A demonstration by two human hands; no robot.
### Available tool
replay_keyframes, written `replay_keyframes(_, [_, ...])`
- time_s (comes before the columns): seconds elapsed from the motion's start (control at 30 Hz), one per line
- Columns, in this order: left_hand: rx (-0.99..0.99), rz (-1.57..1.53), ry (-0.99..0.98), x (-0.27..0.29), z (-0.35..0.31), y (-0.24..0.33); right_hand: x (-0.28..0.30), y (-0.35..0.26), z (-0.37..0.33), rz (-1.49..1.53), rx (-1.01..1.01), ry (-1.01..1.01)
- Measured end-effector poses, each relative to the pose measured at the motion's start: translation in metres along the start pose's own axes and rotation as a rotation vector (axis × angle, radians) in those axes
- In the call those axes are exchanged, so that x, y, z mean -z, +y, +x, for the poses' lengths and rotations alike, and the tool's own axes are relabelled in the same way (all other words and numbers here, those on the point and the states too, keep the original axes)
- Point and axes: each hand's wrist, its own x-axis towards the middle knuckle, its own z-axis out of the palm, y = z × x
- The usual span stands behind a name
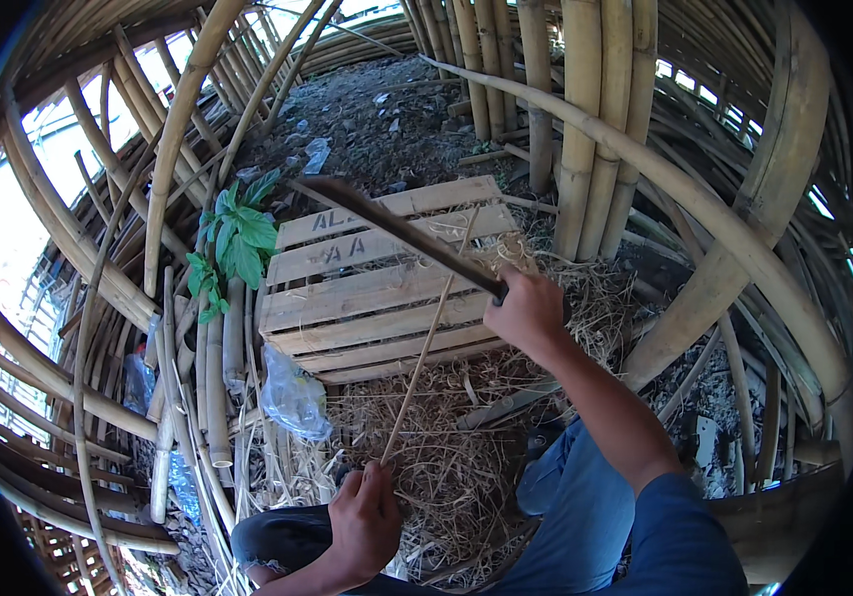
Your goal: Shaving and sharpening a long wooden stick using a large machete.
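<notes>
My right hand (529,312) is closed round the handle of a machete (401,231), whose long dark blade points up and to the left. My left hand (364,519), low in the view, grips the near end of a thin bamboo stick (420,364). The stick slants up and to the right, and the blade passes across its upper part; I cannot tell whether they touch. Under both lies a slatted wooden crate (332,299) with dark lettering on its slats.
Bamboo shavings (446,477) cover the ground by my legs. A leafy green plant (243,241) and a clear plastic bag (295,395) are left of the crate. Thick bamboo posts (600,129) stand behind it; a long bamboo pole (690,189) crosses the right side.
</notes>
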Motion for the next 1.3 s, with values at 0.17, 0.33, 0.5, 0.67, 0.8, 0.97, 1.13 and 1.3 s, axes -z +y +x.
replay_keyframes(0.17, [-0.017,0.06,0.056,0.001,-0.004,0.001,0.003,-0.005,-0.002,-0.003,0.104,-0.023])
replay_keyframes(0.33, [-0.063,0.141,0.045,-0.005,-0.004,-0.002,-0.007,0.005,0.006,0.016,0.052,0.117])
replay_keyframes(0.5, [-0.05,0.177,0.033,-0.002,-0.005,-0.001,0.009,-0.003,0.005,-0.014,0.037,-0.056])
replay_keyframes(0.67, [-0.068,0.202,0.03,-0.007,-0.008,-0.002,-0.007,0.017,0.011,-0.042,0.037,0.094])
replay_keyframes(0.8, [-0.061,0.217,0.024,0.002,-0.012,-0.002,0.006,0.006,0.005,0.001,0.048,0.023])
replay_keyframes(0.97, [-0.101,0.154,0.059,-0.005,-0.011,-0.004,-0.002,0.025,0.021,-0.05,-0.03,0.193])
replay_keyframes(1.13, [-0.172,0.201,0.184,-0.008,-0.014,-0.011,0.01,0.011,0.023,-0.014,-0.049,0.07])
replay_keyframes(1.3, [-0.04,0.16,0.018,0.0,-0.012,0.0,-0.001,0.071,0.049,0.14,-0.476,0.048])
